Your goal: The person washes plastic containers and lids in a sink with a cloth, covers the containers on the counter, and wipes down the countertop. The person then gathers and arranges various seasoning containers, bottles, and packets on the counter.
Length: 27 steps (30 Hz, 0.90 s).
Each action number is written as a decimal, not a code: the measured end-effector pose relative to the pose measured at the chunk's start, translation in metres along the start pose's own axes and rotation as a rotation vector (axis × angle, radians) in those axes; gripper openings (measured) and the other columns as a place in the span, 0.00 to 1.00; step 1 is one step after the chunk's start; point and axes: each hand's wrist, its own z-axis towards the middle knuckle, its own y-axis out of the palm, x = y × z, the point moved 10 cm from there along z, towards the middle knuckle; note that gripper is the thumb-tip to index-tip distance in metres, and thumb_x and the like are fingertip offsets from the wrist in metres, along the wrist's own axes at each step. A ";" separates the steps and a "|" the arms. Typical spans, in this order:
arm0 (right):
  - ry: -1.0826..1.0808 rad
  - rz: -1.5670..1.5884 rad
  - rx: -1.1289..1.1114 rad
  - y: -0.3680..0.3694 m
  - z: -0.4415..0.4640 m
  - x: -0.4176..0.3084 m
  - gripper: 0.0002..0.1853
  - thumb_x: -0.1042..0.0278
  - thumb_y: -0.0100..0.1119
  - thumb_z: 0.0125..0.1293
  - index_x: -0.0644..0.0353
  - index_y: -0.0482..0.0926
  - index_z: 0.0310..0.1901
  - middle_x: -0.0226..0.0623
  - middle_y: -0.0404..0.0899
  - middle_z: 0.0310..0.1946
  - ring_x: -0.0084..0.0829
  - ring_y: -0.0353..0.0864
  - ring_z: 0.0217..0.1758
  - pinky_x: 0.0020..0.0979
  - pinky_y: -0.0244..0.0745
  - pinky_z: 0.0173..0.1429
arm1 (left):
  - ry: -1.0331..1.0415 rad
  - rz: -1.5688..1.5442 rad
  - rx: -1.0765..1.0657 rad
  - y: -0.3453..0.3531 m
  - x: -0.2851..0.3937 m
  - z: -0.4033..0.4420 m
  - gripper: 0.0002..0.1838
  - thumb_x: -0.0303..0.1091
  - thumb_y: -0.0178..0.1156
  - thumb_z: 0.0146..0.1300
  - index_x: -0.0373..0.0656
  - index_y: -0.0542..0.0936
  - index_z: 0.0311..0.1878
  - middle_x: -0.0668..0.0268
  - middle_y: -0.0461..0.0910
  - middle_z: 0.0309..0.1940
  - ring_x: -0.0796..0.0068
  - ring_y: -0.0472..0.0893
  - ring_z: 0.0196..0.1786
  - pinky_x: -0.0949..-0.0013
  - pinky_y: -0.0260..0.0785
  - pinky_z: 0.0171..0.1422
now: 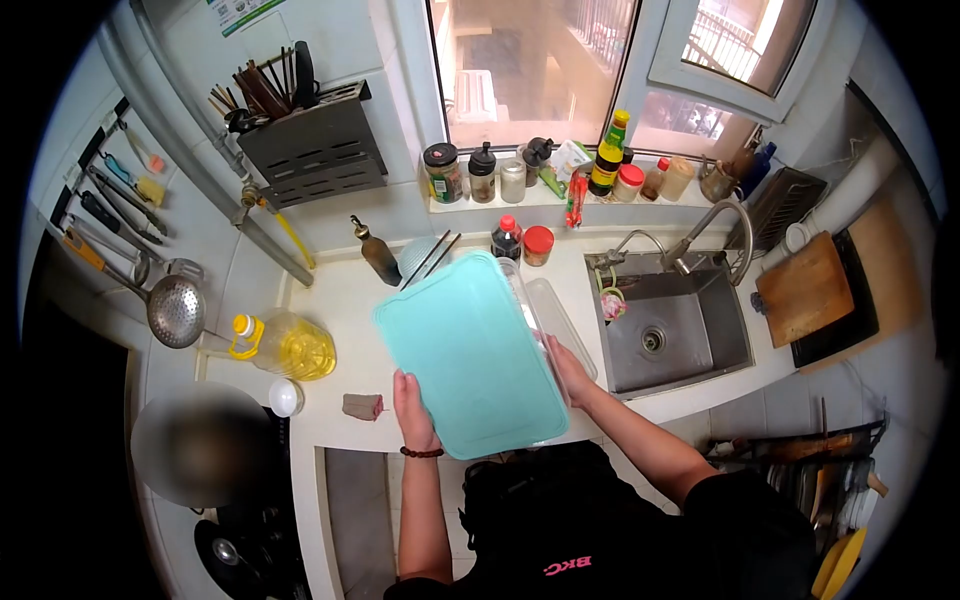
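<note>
Turquoise lid [475,355] is in the middle of the frame, held between two hands, with a strip of clear plastic [517,290] along its right edge.

From the left of the frame, a jug [300,345] with a yellow cap holds yellow oil. Just below it stands a small white bowl [286,398], its contents too small to tell. Next come a dark bottle [378,258] with a pouring spout and a pale bowl [412,255] partly hidden by the lid, chopsticks [444,255] lying across it. Above the lid, a red-capped bottle [507,238] holds dark liquid, beside a red-lidded jar [538,247]. A clear tray [565,325] lies between the lid and the sink [700,330].

The left hand [412,415] grips the lid's lower left edge, its fingers close together and pointing up the frame. The right hand [570,375] holds the right edge, its fingertips partly hidden; I cannot tell how far they are parted.

The lid's long axis runs steeply from upper left to lower right.
</note>
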 end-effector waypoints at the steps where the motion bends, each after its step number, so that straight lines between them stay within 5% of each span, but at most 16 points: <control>1: 0.000 0.000 -0.001 -0.001 0.002 0.004 0.30 0.46 0.33 0.86 0.60 0.64 0.77 0.39 0.76 0.65 0.29 0.76 0.66 0.32 0.73 0.70 | 0.001 0.000 0.001 -0.003 -0.004 0.000 0.20 0.40 0.45 0.84 0.39 0.68 0.70 0.62 0.78 0.62 0.70 0.78 0.61 0.61 0.73 0.66; 10: -0.197 -0.160 -0.156 0.005 0.013 -0.001 0.29 0.49 0.41 0.85 0.62 0.64 0.76 0.37 0.73 0.68 0.27 0.74 0.67 0.31 0.69 0.71 | -0.037 0.114 0.056 -0.016 -0.008 0.004 0.18 0.38 0.45 0.84 0.39 0.68 0.69 0.64 0.79 0.57 0.72 0.78 0.58 0.62 0.73 0.65; 15: -0.182 -0.136 -0.184 0.003 0.011 0.007 0.31 0.48 0.38 0.86 0.63 0.62 0.77 0.39 0.71 0.69 0.29 0.70 0.72 0.33 0.64 0.76 | 0.023 0.196 0.063 -0.009 0.004 -0.002 0.30 0.28 0.46 0.81 0.43 0.55 0.83 0.61 0.76 0.64 0.71 0.77 0.62 0.63 0.72 0.68; 19: -0.228 -0.202 -0.241 0.008 0.010 0.010 0.34 0.43 0.38 0.85 0.64 0.61 0.78 0.40 0.69 0.71 0.31 0.66 0.75 0.34 0.60 0.79 | 0.101 0.326 0.063 -0.026 -0.006 0.003 0.34 0.25 0.45 0.80 0.46 0.49 0.85 0.59 0.74 0.69 0.70 0.76 0.65 0.63 0.70 0.70; 22: -0.261 -0.091 -0.304 0.023 0.001 -0.004 0.35 0.47 0.48 0.82 0.65 0.60 0.78 0.42 0.69 0.72 0.32 0.65 0.76 0.36 0.59 0.80 | 0.083 0.296 0.100 -0.034 -0.012 0.001 0.33 0.25 0.45 0.80 0.45 0.51 0.85 0.57 0.73 0.71 0.68 0.76 0.66 0.63 0.70 0.71; 25: -0.278 -0.413 -0.255 0.036 -0.011 -0.017 0.35 0.56 0.58 0.78 0.65 0.60 0.78 0.42 0.70 0.71 0.32 0.67 0.75 0.36 0.60 0.79 | 0.078 0.333 0.132 -0.036 -0.006 -0.006 0.31 0.27 0.49 0.79 0.39 0.56 0.82 0.51 0.69 0.74 0.65 0.73 0.71 0.62 0.66 0.74; 27: -0.176 -0.298 -0.225 0.033 -0.010 -0.011 0.34 0.65 0.63 0.74 0.65 0.62 0.76 0.40 0.74 0.68 0.31 0.71 0.72 0.35 0.65 0.76 | -0.064 0.104 0.096 -0.033 -0.017 -0.010 0.30 0.28 0.54 0.78 0.34 0.60 0.79 0.52 0.73 0.70 0.63 0.76 0.68 0.59 0.70 0.71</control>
